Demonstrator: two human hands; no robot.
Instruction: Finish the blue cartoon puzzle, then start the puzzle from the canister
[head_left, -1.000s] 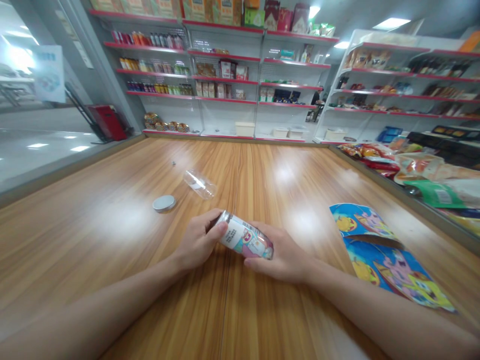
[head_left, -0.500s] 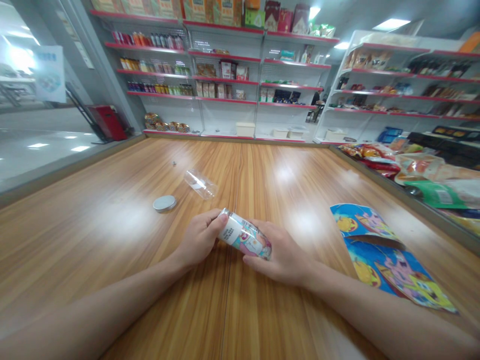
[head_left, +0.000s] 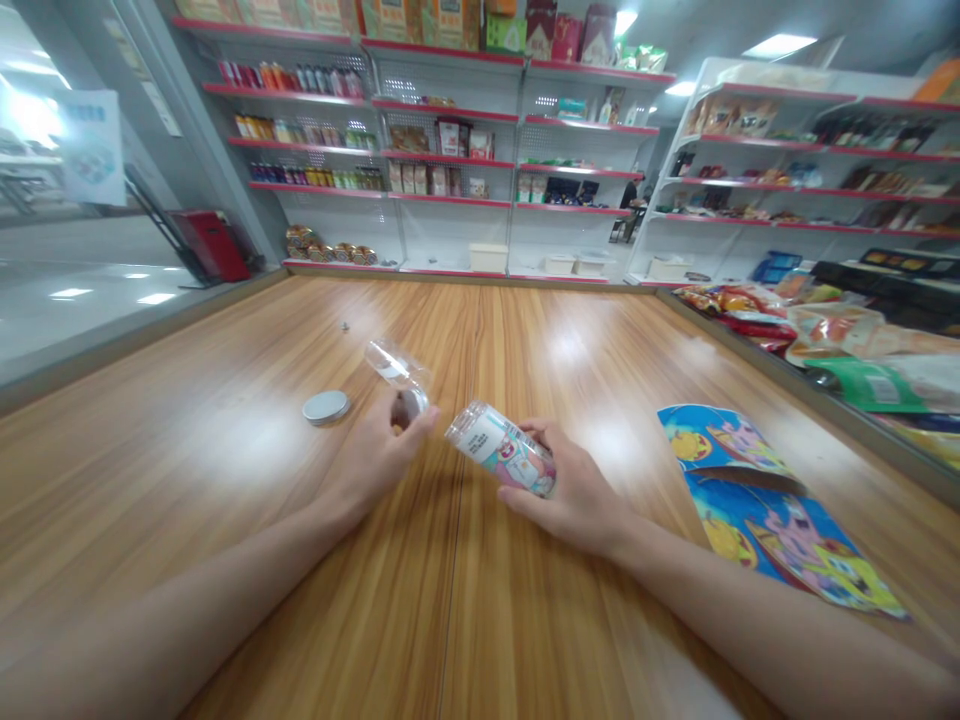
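My right hand (head_left: 581, 500) is wrapped round a small clear jar with a colourful cartoon label (head_left: 504, 450), held tilted just above the wooden table (head_left: 225, 450), its open mouth pointing up and to the left. My left hand (head_left: 371, 455) is a short way left of the jar's mouth. It pinches a round silvery lid (head_left: 409, 408) between thumb and fingers. Behind my left hand a second clear jar (head_left: 390, 362) lies on its side, and another silvery lid (head_left: 326, 406) lies flat to its left.
Two flat bright cartoon-printed packets (head_left: 780, 520) lie on the table to the right. Snack bags (head_left: 825, 335) are piled along the right edge. Shop shelves with goods (head_left: 450, 150) stand behind the table. A tiny dark speck (head_left: 345, 325) sits far left.
My left hand has come away from the labelled jar's top with the lid in its fingers, moving left and up. My right hand has lifted the jar slightly.
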